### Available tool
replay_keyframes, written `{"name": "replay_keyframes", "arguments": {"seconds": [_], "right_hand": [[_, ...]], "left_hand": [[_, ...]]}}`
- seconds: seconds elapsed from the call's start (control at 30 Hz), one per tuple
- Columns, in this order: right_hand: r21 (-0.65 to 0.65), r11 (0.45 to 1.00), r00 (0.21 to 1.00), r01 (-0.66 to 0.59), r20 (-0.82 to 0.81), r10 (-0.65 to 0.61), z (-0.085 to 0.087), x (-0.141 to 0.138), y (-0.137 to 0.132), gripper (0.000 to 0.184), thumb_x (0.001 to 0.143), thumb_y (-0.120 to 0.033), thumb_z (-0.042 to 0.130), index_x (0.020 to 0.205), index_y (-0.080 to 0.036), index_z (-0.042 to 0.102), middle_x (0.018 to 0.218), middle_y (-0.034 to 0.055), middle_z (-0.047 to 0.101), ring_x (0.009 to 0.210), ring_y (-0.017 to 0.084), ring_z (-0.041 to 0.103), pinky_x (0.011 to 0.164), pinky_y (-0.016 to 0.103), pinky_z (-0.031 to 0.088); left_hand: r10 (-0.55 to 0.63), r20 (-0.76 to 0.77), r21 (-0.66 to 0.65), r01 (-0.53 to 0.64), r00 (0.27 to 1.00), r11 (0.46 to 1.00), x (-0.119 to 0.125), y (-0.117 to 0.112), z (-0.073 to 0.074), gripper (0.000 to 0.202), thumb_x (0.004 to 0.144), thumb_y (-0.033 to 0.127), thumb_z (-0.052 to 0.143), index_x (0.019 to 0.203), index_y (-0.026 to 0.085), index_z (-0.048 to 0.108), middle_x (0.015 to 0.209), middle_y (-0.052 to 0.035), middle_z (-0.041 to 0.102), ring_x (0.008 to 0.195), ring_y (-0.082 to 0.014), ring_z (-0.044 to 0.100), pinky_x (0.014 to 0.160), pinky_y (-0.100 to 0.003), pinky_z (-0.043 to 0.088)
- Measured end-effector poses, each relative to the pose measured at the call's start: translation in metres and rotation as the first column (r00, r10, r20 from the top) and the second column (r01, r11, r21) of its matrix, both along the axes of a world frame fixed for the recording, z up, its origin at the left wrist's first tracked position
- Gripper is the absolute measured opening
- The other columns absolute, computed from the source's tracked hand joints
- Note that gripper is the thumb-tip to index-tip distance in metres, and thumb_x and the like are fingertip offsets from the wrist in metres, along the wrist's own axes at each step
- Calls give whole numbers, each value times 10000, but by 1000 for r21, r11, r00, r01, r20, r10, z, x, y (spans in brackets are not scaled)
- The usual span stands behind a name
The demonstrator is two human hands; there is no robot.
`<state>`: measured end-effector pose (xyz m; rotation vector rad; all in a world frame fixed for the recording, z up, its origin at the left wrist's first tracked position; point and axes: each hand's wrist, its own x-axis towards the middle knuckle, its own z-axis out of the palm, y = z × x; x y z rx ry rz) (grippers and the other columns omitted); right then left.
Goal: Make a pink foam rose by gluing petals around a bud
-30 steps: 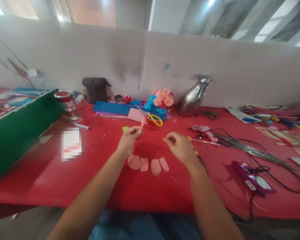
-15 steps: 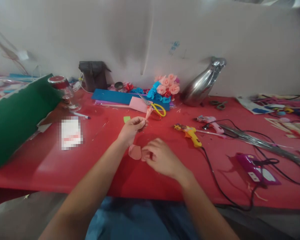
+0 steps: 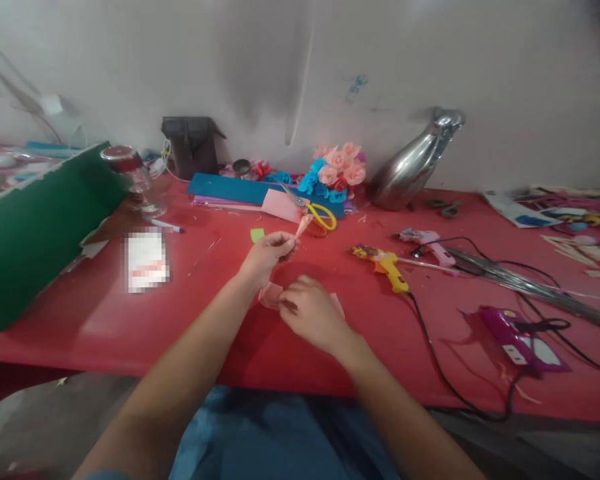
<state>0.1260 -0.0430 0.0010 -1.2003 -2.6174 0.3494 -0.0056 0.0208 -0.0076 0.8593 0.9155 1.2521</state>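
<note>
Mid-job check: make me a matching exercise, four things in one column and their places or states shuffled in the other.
1. left hand
2. metal scissors with yellow handle
3. shiny silver metal jug
4. purple rectangular socket box

A. overlapping a flat pink paper sheet
B. right front of the red table
C. pinching a rolled pink paper cone
D. beside the grey wall

Pairs: 1-C; 2-A; 3-D; 4-B

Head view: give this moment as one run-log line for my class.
left hand: pinches pink cone | right hand: at pink pieces, contact unclear | yellow glue gun: unheld, farther right
</note>
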Motion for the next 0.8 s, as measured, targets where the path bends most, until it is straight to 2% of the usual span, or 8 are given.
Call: {"name": "replay_keyframes", "arguments": {"seconds": [0.1, 0.23, 0.37, 0.53, 0.7, 0.8], "right_hand": [[-55, 998, 998, 43, -39, -46, -2, -3, 2, 153, 730, -100, 530, 643, -194, 615, 630, 11, 609, 695, 157, 463, 616, 271, 304], [-116, 992, 995, 53, -82, -63, -5, -5, 4, 158, 738, -101, 529, 644, -197, 613, 631, -1, 628, 695, 152, 490, 639, 262, 327], [-73, 997, 996, 41, -76, -47, -8, -5, 4, 114, 728, -116, 559, 674, -199, 615, 679, 6, 638, 708, 159, 494, 670, 271, 344], [30, 999, 999, -11, 32, 10, -11, -9, 3, 73, 730, -147, 575, 711, -199, 622, 726, 25, 635, 741, 180, 490, 700, 297, 340], [17, 998, 991, -63, 120, 61, -11, -15, 7, 27, 720, -165, 599, 705, -184, 611, 742, 49, 620, 781, 200, 520, 694, 302, 339], [-2, 998, 992, -56, 116, 56, -9, -16, 11, 49, 736, -166, 581, 690, -179, 593, 733, 50, 613, 745, 189, 529, 658, 290, 328]], "left_hand": [[3, -2, -10, -3, 1000, 1000, 0, -1, 2, 94, 683, 215, 658, 667, 142, 601, 633, 9, 558, 576, -59, 485, 581, -195, 374], [2, 4, -25, -2, 1000, 1000, -1, -1, 4, 87, 692, 202, 652, 664, 142, 596, 626, 8, 560, 570, -58, 482, 577, -198, 369], [4, 9, -26, -3, 1000, 1000, -1, -2, 5, 79, 703, 186, 642, 661, 141, 593, 622, 7, 552, 563, -59, 475, 568, -202, 361], [18, 4, -58, -17, 1000, 998, -1, -3, 8, 69, 730, 155, 604, 667, 140, 582, 614, 8, 535, 540, -56, 460, 544, -198, 341], [32, -5, -29, -33, 999, 999, -8, -4, 20, 97, 728, 127, 594, 641, 141, 555, 605, 13, 510, 510, -47, 416, 495, -192, 284], [53, -76, -5, -53, 996, 999, -17, -10, 24, 106, 737, 127, 578, 637, 145, 546, 631, 3, 530, 514, -52, 409, 495, -196, 277]]}}
